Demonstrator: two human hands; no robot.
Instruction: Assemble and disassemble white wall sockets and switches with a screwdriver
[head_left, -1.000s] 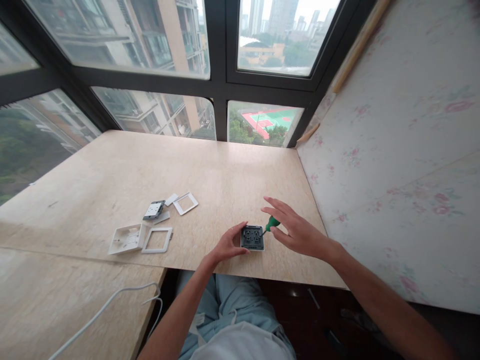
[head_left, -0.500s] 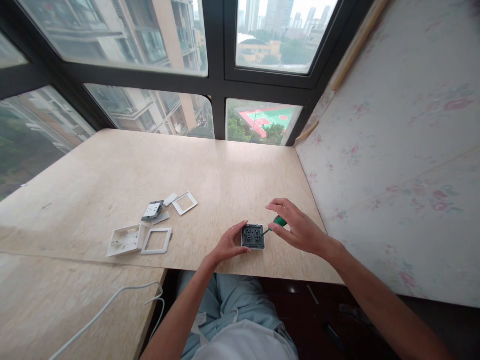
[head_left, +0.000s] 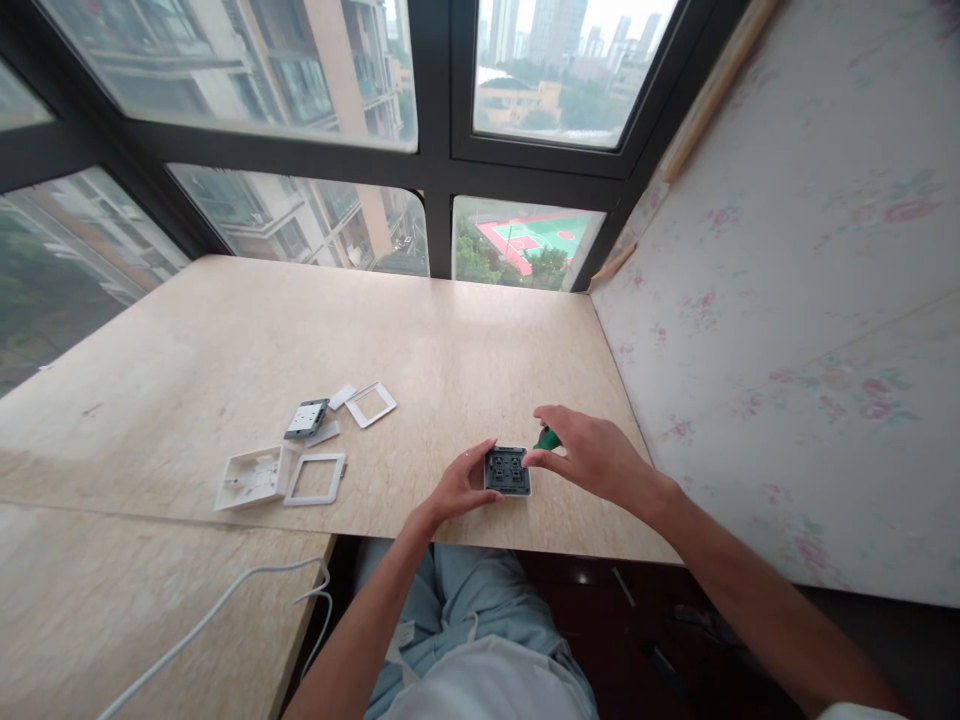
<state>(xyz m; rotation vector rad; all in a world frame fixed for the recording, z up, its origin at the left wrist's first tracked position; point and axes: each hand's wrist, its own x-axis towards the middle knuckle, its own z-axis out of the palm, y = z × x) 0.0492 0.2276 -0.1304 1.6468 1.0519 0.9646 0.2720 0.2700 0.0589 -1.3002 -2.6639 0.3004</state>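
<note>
My left hand (head_left: 459, 484) grips a small square wall switch (head_left: 507, 472) by its left side, thumb at the near edge and fingers at the far one. The switch has a white rim and a dark inner face, and it rests near the counter's front edge. My right hand (head_left: 583, 452) is closed round the green handle of a screwdriver (head_left: 548, 438), just right of the switch. Fingers cover most of the tool, and its tip is hidden, so I cannot tell whether it touches the switch.
On the counter (head_left: 480, 350) to the left lie a white mounting box (head_left: 252, 478), two white frames (head_left: 315, 480), a second switch module (head_left: 306, 419) and small white plates (head_left: 324, 434). A white cable (head_left: 217, 605) runs across the lower left. A flowered wall (head_left: 787, 300) bounds the right.
My right hand has shifted slightly left and closer to the switch, and the screwdriver stands steeper, its shaft now covered. My left hand and the switch have stayed put.
</note>
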